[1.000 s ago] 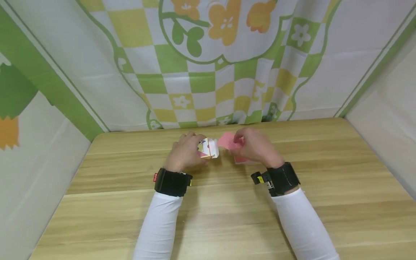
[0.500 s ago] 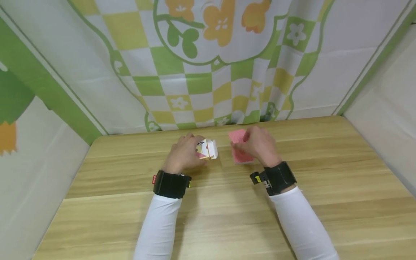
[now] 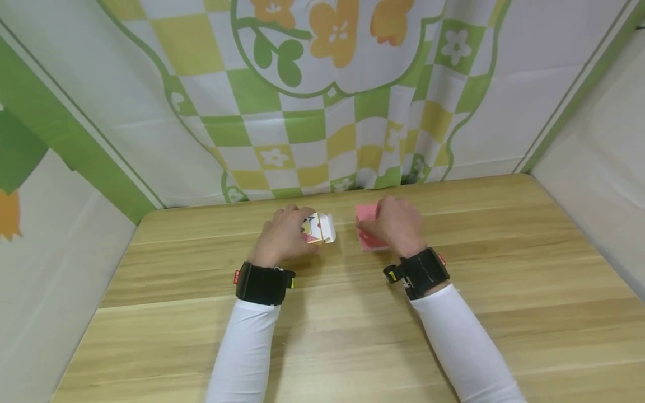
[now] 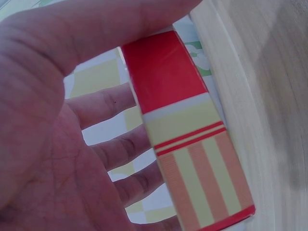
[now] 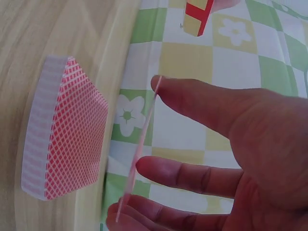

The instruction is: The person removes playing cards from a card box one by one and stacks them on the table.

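My left hand (image 3: 284,238) grips a playing-card box (image 3: 313,229) with its white flap open toward the right. In the left wrist view the thumb lies over the top of the box's red and striped narrow side (image 4: 187,144), with the fingers behind it. To the right, my right hand (image 3: 398,226) is over a stack of red-patterned playing cards (image 5: 77,130) on the table. Seen edge-on in the right wrist view, a thin playing card (image 5: 137,149) is pinched between thumb and fingertips, apart from the stack. The right hand hides part of the stack in the head view.
The wooden table (image 3: 342,347) reaches back to a checked, flowered cloth (image 3: 302,140) hanging behind it. Pale cloth walls stand at both sides. A black strap band (image 3: 261,284) is on each wrist.
My right hand, with a red-backed card tilted near the box's flap at first, has moved right and over the stack. The left hand keeps its grip on the box, almost unmoved.
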`<state>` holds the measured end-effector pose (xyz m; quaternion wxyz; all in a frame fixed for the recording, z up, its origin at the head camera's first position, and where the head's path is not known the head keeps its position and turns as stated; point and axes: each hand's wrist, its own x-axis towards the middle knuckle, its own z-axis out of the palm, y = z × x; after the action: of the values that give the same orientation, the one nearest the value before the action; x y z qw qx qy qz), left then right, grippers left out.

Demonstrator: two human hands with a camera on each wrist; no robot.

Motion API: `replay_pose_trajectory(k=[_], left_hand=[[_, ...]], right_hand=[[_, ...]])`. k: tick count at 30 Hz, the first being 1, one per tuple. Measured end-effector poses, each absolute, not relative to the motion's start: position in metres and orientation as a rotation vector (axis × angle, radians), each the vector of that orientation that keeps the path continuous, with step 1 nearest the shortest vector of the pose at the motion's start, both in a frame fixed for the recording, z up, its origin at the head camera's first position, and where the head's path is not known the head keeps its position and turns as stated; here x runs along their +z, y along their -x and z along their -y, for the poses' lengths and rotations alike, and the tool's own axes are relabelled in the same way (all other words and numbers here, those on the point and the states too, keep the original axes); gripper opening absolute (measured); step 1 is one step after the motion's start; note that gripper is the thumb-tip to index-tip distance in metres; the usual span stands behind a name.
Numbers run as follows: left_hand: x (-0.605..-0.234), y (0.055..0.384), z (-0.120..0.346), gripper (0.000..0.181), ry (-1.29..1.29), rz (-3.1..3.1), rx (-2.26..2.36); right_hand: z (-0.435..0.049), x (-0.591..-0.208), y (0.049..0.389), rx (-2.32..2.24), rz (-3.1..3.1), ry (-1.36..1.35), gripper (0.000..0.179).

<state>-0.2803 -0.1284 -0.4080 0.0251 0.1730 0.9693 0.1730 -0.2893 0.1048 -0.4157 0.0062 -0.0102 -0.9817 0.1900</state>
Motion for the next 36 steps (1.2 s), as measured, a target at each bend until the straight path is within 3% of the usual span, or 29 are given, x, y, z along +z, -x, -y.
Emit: replay_pose_trajectory(k=[36], left_hand=[[-0.41, 0.281, 0.127, 0.079, -0.544, -2.996, 0.551]], right_hand=[[-0.099, -0.433, 0.293, 0.483, 3.088, 0.033, 0.047]])
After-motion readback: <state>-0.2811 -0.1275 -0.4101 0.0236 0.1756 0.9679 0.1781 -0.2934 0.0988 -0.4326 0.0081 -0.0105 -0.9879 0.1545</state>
